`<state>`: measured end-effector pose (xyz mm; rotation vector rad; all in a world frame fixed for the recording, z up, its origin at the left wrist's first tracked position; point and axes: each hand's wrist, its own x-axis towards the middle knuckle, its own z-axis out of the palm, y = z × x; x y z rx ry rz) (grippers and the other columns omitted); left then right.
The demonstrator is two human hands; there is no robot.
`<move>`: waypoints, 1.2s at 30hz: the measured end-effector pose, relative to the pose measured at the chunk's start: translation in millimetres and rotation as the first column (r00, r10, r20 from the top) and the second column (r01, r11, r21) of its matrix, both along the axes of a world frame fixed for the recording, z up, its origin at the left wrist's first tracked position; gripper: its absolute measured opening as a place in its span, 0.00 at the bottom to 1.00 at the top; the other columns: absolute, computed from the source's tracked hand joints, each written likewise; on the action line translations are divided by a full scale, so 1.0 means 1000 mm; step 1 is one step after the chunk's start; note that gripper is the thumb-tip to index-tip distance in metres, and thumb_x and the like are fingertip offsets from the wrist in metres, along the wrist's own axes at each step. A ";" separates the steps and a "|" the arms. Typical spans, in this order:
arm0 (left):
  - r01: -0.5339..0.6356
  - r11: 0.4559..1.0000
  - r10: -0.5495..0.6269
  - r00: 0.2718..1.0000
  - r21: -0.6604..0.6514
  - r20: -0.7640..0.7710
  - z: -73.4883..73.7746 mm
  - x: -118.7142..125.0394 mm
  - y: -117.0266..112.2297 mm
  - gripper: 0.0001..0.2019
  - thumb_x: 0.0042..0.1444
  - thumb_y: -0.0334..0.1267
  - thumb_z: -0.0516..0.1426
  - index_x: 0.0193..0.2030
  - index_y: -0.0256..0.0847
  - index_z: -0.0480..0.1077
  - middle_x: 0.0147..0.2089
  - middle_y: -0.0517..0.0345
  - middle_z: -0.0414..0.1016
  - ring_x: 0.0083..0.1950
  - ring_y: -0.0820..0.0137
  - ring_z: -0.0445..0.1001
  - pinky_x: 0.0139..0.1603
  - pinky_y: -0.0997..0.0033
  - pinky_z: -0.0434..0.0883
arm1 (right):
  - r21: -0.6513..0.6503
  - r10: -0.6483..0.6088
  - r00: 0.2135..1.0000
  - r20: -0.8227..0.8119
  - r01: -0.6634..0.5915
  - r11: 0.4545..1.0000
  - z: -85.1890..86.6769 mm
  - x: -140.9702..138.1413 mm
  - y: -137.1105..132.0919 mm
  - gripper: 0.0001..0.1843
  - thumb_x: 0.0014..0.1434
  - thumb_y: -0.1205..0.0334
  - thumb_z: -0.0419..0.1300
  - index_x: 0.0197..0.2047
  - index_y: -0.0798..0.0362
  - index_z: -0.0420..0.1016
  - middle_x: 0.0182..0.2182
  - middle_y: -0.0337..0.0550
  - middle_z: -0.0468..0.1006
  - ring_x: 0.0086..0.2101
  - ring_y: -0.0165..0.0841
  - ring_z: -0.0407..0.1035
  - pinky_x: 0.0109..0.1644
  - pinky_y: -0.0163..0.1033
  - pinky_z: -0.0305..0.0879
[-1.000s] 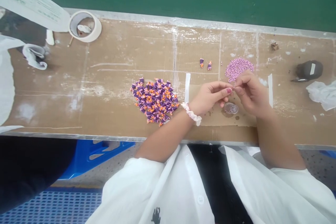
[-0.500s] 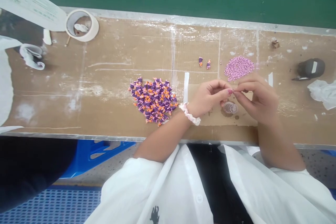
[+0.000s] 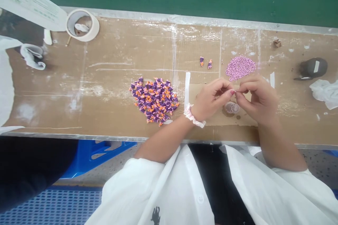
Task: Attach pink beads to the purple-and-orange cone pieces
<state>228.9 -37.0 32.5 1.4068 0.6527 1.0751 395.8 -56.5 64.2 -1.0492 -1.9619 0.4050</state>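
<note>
My left hand [image 3: 215, 96], with a white scrunchie on its wrist, is closed in a pinch at the fingertips. Opposite it, my right hand [image 3: 257, 96] pinches too, its fingertips meeting the left ones. Whatever lies between them is too small to make out. Just below the fingertips stands a small clear glass container [image 3: 231, 107] on a piece of cardboard [image 3: 224, 121]. Beyond my hands lies a heap of tiny pink beads or pieces [image 3: 240, 67]. Left of my left hand is a pile of small purple-and-orange figures [image 3: 155, 101].
Two more figures, one purple and orange [image 3: 201, 61], lie apart farther back. A tape roll [image 3: 92, 31] and crumpled white paper [image 3: 33, 56] are at the left. At the right are a black object [image 3: 313, 68] and a crumpled white sheet [image 3: 326, 93]. A white tape strip [image 3: 187, 89] sticks near my left wrist.
My left hand and its scrunchie have shifted slightly to the right. Both hands stay pinched together above the glass container; the piles look the same.
</note>
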 end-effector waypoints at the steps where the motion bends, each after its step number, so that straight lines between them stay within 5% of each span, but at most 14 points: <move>1: 0.003 1.000 -0.003 1.000 0.002 -0.009 0.000 0.000 0.000 0.12 0.63 0.44 0.54 0.33 0.38 0.67 0.32 0.59 0.68 0.34 0.76 0.67 0.36 0.75 0.66 | 0.034 -0.006 1.000 0.027 0.005 0.999 0.000 0.000 0.000 0.11 0.55 0.74 0.62 0.36 0.48 0.68 0.30 0.38 0.72 0.30 0.31 0.68 0.30 0.39 0.65; 7: 0.029 0.997 -0.022 0.996 0.074 -0.088 -0.001 -0.001 0.002 0.10 0.63 0.41 0.53 0.33 0.38 0.66 0.32 0.59 0.68 0.32 0.76 0.65 0.34 0.75 0.64 | 0.140 0.004 0.984 0.179 -0.030 0.990 -0.002 0.002 0.000 0.14 0.55 0.76 0.62 0.38 0.48 0.66 0.31 0.39 0.71 0.30 0.32 0.69 0.31 0.39 0.66; 18: 0.009 0.999 -0.006 0.998 0.047 -0.058 -0.007 0.006 -0.007 0.15 0.65 0.49 0.51 0.35 0.39 0.66 0.32 0.60 0.67 0.31 0.77 0.65 0.34 0.75 0.64 | 0.075 0.006 0.996 0.094 -0.013 0.997 0.001 0.000 -0.004 0.15 0.53 0.78 0.61 0.34 0.48 0.64 0.29 0.38 0.68 0.28 0.31 0.66 0.28 0.39 0.60; 22: 0.012 0.981 0.043 0.961 0.195 -0.273 -0.001 0.003 -0.010 0.18 0.66 0.51 0.48 0.38 0.38 0.68 0.34 0.57 0.71 0.33 0.75 0.68 0.37 0.74 0.66 | 0.042 0.023 0.995 0.092 -0.027 0.999 0.005 0.004 -0.004 0.14 0.53 0.77 0.60 0.34 0.48 0.64 0.28 0.37 0.67 0.28 0.30 0.65 0.27 0.39 0.59; 25: 0.005 0.942 0.227 0.730 0.336 -0.645 0.013 -0.015 -0.006 0.18 0.66 0.51 0.49 0.40 0.37 0.70 0.39 0.50 0.74 0.42 0.68 0.72 0.45 0.68 0.67 | -0.048 0.073 0.992 0.099 -0.068 0.996 0.012 0.013 -0.005 0.13 0.55 0.76 0.58 0.34 0.48 0.63 0.28 0.37 0.66 0.27 0.29 0.64 0.27 0.37 0.59; 28: -0.194 0.923 0.372 0.239 0.331 -0.897 0.031 -0.044 0.005 0.15 0.66 0.46 0.49 0.39 0.38 0.71 0.44 0.45 0.75 0.49 0.59 0.72 0.48 0.62 0.66 | -0.152 0.187 0.946 0.263 -0.150 0.977 0.018 0.023 -0.007 0.10 0.57 0.74 0.57 0.34 0.49 0.62 0.28 0.37 0.66 0.27 0.29 0.63 0.28 0.36 0.60; 30: -0.365 0.881 0.316 -0.017 0.300 -0.949 0.041 -0.065 0.014 0.13 0.65 0.45 0.51 0.42 0.38 0.70 0.47 0.43 0.75 0.53 0.54 0.71 0.49 0.59 0.66 | -0.216 0.251 0.883 0.396 -0.176 0.961 0.020 0.027 -0.009 0.08 0.59 0.71 0.56 0.33 0.49 0.61 0.27 0.37 0.66 0.26 0.29 0.61 0.29 0.36 0.60; 32: -0.457 0.866 0.167 -0.114 0.201 -0.979 0.049 -0.082 0.021 0.14 0.63 0.47 0.53 0.45 0.38 0.70 0.50 0.40 0.75 0.55 0.51 0.71 0.50 0.57 0.67 | -0.274 0.275 0.834 0.479 -0.156 0.949 0.020 0.028 -0.012 0.07 0.61 0.69 0.54 0.32 0.50 0.60 0.27 0.38 0.65 0.26 0.30 0.60 0.29 0.36 0.59; 36: -0.495 0.868 -0.008 -0.094 0.040 -0.996 0.052 -0.095 0.027 0.13 0.60 0.46 0.55 0.43 0.38 0.70 0.48 0.40 0.77 0.54 0.50 0.74 0.47 0.57 0.69 | -0.349 0.327 0.799 0.505 -0.157 0.924 0.021 0.028 -0.017 0.08 0.62 0.68 0.52 0.31 0.50 0.58 0.27 0.38 0.65 0.27 0.29 0.61 0.29 0.35 0.59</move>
